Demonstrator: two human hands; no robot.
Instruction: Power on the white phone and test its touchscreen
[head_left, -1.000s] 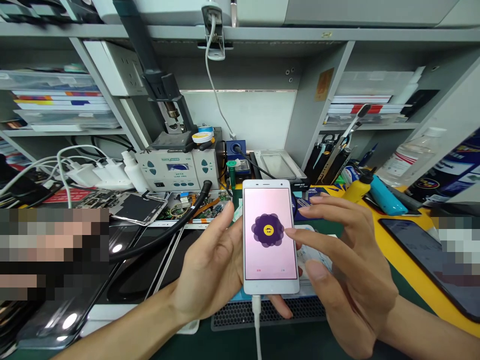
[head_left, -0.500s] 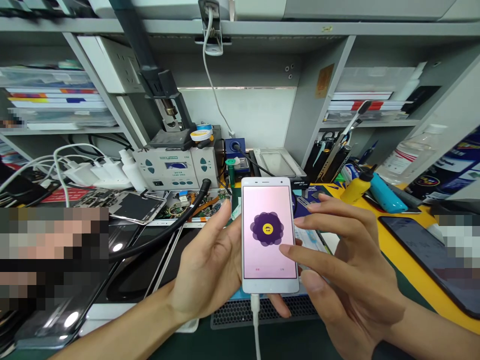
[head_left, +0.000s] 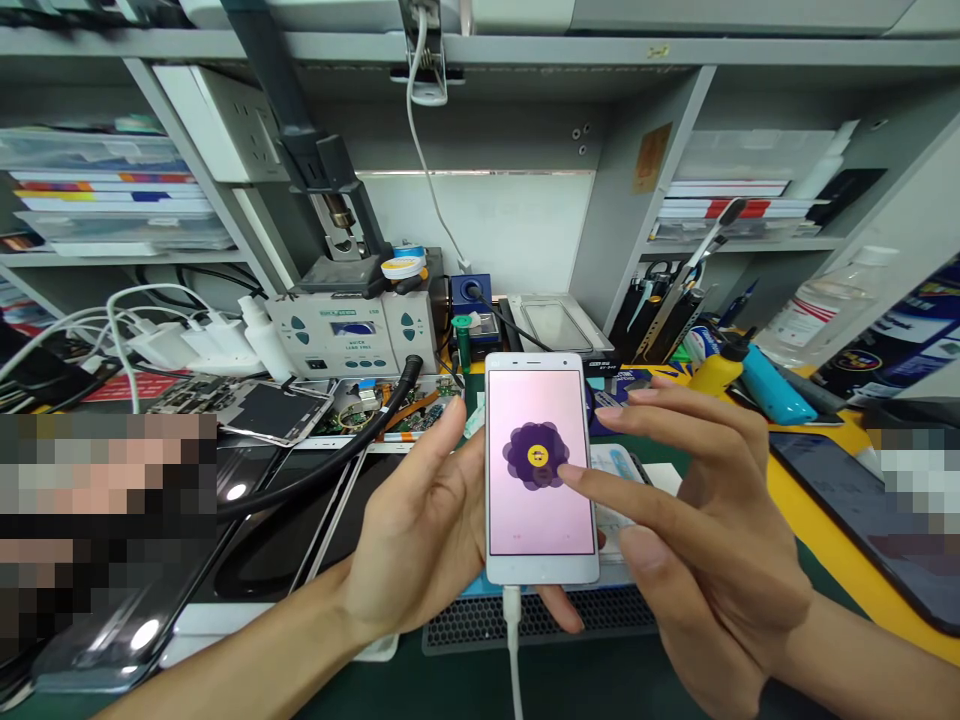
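A white smartphone (head_left: 541,520) is held nearly upright in the middle of the head view, its lit pink screen showing a dark purple flower shape with a yellow centre. My left hand (head_left: 420,530) supports it from behind and the left side; some of those fingers are hidden by the phone, and one fingertip shows below it. A white cable (head_left: 513,640) is plugged into the phone's bottom edge. My right hand (head_left: 712,520) holds nothing and has its fingers apart. Its index fingertip is at the screen by the flower's right edge; contact is hard to tell.
Behind the phone stand a grey soldering station (head_left: 352,335) and a tray of circuit boards (head_left: 375,410). A black hose (head_left: 337,465) crosses the left side. At right are a dark phone (head_left: 862,510), a yellow bottle (head_left: 716,370) and a clear bottle (head_left: 832,310). Shelves (head_left: 525,48) span the back.
My right index finger dipped slightly down the screen, then came back up to the flower's right edge. The small labels low on the screen have faded. My left hand keeps its hold on the smartphone.
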